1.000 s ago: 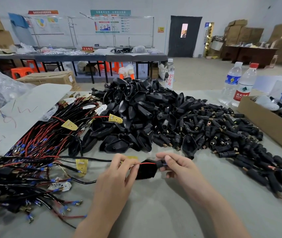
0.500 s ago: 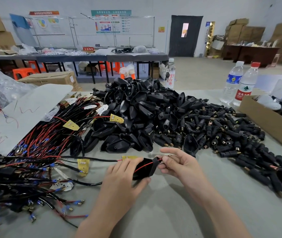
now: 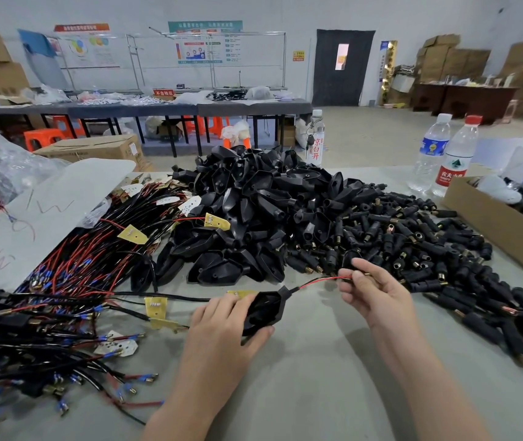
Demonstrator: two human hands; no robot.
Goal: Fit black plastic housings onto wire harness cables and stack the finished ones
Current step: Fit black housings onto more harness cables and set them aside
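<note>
Black housing (image 3: 265,310), one, gripped by the left hand (image 3: 222,329); right hand (image 3: 374,294) pinches its two wires (image 3: 317,280), red and black.

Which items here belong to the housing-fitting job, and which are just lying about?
Job: left hand gripping black housing; right hand pinching its wires; housing pile; harness bundle.
Lying about: water bottles; cardboard box; plastic bag.

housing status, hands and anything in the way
Left hand grips housing. Right hand pinches its wires, out the narrow end. Housing pile just behind, apart.
</note>
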